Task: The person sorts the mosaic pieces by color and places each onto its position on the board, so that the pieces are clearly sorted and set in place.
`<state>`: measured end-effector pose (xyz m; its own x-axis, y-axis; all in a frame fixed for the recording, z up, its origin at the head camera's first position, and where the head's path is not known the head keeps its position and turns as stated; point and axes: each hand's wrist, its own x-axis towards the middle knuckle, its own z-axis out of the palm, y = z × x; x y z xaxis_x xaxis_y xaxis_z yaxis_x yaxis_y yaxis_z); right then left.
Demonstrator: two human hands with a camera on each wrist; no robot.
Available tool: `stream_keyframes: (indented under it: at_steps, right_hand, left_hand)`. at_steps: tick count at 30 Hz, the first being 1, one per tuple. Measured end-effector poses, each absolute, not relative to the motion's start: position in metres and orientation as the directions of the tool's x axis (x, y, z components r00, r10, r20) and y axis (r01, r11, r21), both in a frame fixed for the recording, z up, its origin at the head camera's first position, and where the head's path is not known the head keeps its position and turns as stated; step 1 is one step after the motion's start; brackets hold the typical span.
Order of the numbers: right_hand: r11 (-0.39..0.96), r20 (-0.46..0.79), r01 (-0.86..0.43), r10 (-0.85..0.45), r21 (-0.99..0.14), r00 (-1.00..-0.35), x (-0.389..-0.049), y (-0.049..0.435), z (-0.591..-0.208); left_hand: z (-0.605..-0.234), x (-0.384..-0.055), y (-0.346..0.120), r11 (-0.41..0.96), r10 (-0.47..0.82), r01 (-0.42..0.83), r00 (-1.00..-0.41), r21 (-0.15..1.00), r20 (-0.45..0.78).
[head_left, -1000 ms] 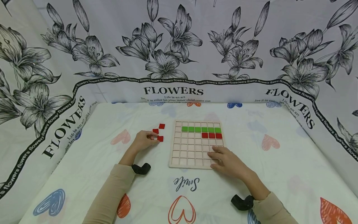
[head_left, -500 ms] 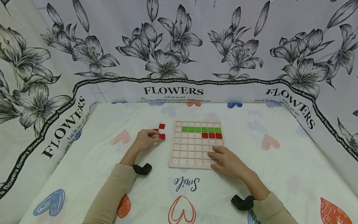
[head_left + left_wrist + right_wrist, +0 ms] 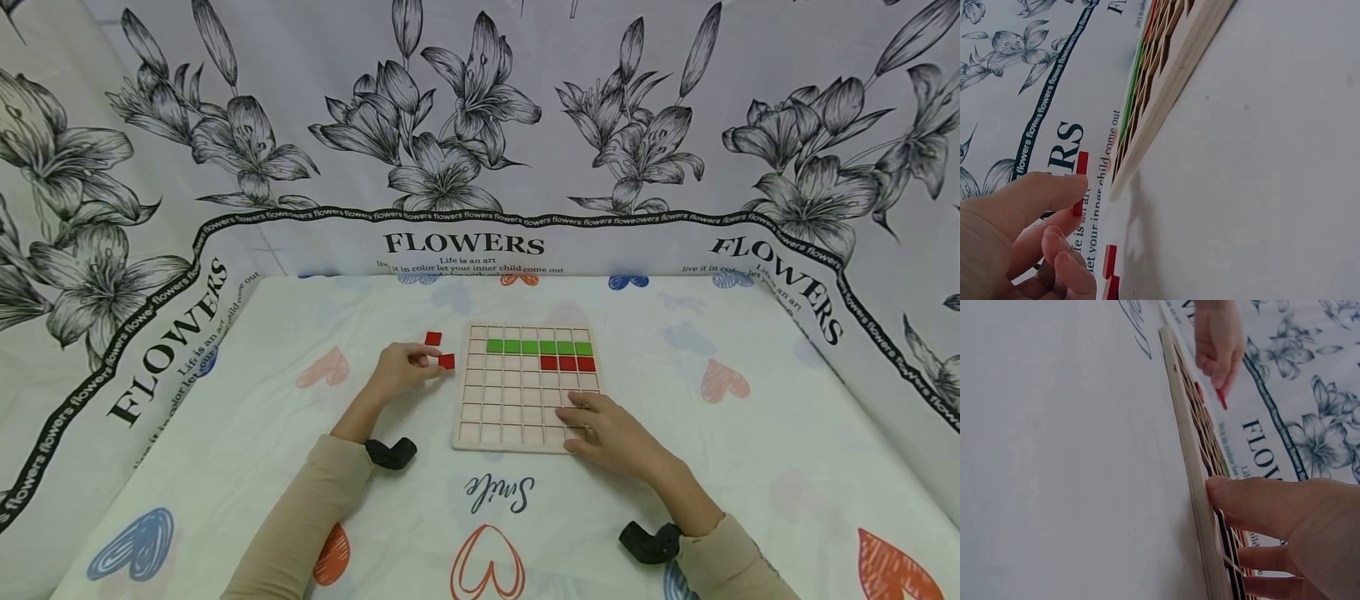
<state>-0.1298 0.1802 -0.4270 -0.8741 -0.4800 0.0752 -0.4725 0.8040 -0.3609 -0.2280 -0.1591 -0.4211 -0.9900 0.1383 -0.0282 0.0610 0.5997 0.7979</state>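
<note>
My left hand pinches a small red square tile between thumb and finger, just left of the wooden grid board. In the left wrist view the red tile stands edge-on, raised off the table. Another red tile lies on the cloth beyond the hand; the left wrist view shows two loose tiles below the fingers. My right hand rests on the board's near right part, with its thumb at the board's edge and its fingers loosely extended over the grid.
On the board sit a row of several green tiles and three red tiles below its right end. A white cloth with printed hearts covers the table. A flower-printed curtain stands behind and at both sides.
My left hand has taken hold of a red tile, lifted it and moved it rightward toward the board. The right hand has stayed in place.
</note>
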Motion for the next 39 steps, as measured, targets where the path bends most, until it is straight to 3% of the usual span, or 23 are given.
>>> stream_keyframes:
  at_steps: [20,39]
  right_hand:
    - [0.802,0.077,-0.477,-0.484,-0.358,-0.872,-0.13,0.18,-0.425]
    - [0.814,0.04,-0.442,-0.462,-0.377,-0.886,-0.13,0.179,-0.427]
  left_hand:
    - [-0.409,-0.232,-0.139,0.583,0.186,0.133,-0.982,0.802,0.028]
    - [-0.409,-0.234,-0.117,0.589,0.213,0.131,-0.977,0.797,0.003]
